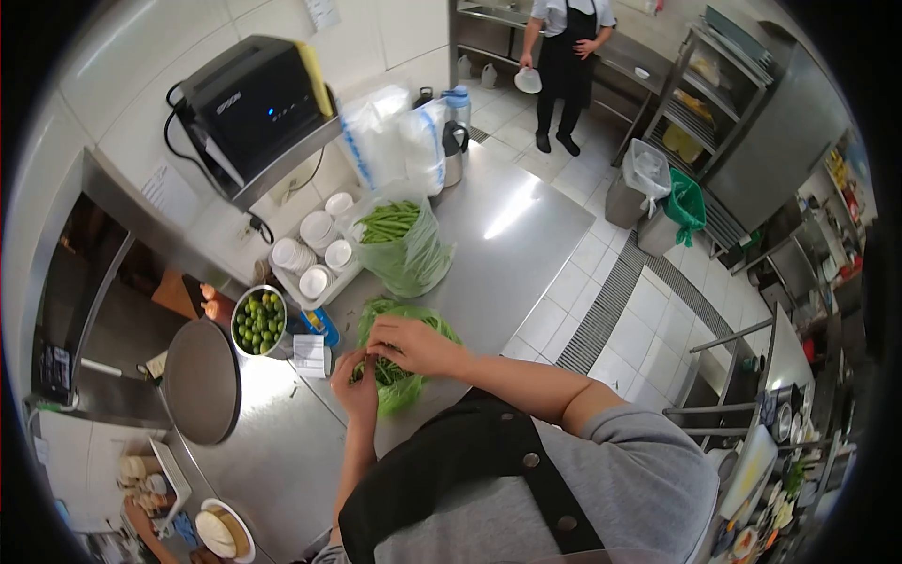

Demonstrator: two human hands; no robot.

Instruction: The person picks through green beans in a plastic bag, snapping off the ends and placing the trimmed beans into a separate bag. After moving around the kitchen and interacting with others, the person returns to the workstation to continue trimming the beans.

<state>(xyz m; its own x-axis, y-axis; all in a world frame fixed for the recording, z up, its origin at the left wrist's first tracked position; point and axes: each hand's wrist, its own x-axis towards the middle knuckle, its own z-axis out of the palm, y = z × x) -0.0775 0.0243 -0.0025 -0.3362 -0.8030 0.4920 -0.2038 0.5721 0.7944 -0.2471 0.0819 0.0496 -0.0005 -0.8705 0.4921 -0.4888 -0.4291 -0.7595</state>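
**Head view: both hands on green beans at the steel counter**

- Far left: round dark pan (202, 381) lying flat on the steel counter (507, 235). Just beside it, a metal bowl of limes (259, 321).
- Behind the bowl: tray of small white dishes (315, 252) and a black printer (254, 103) on a shelf by the wall.
- Left hand (357, 387): fingers bunched together and closed on a few green beans (387, 371).
- The beans lie in an open plastic bag (406, 390) on the counter's near edge, right under both hands.
- Right hand (413, 346): over the bag, fingers curled down, tips clamped on the same beans and touching the left hand.
- Second bag of beans (399, 240) stands further back, apart from the hands.
- Far right, across the floor: another person (567, 47) holds a white plate (528, 81). Two bins (658, 193) stand near.
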